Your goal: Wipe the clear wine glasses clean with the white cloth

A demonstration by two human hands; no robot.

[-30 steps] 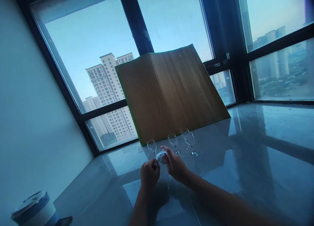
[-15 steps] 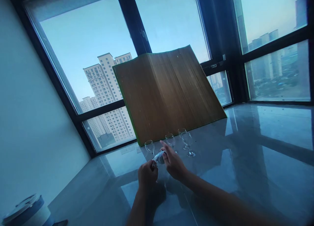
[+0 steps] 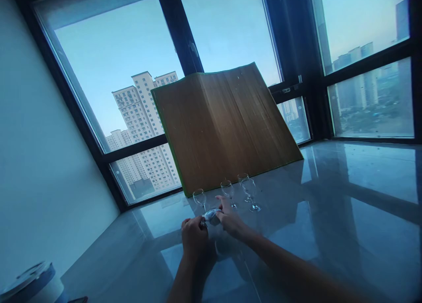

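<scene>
Between my hands a stemmed glass (image 3: 211,216) is held tilted on its side over the floor. My left hand (image 3: 195,236) is closed around its stem end, which is mostly hidden by the fingers. My right hand (image 3: 231,221) grips the bowl end, with the index finger stretched out past it. Several more clear stemmed glasses stand upright just beyond: one at the left (image 3: 199,197), one in the middle (image 3: 227,188), and a nearer one at the right (image 3: 249,187) overlapping another glass (image 3: 243,177) behind it.
A brown woven mat (image 3: 224,127) with a green edge leans against the window frame behind the glasses. Shiny tiles (image 3: 316,232) reflect the windows. A white and blue lidded bucket (image 3: 36,285) stands at the lower left, with a dark flat object (image 3: 78,300) beside it.
My hands have shifted slightly left and down with the glass, which is now closer to level. The standing glasses have kept their places.
</scene>
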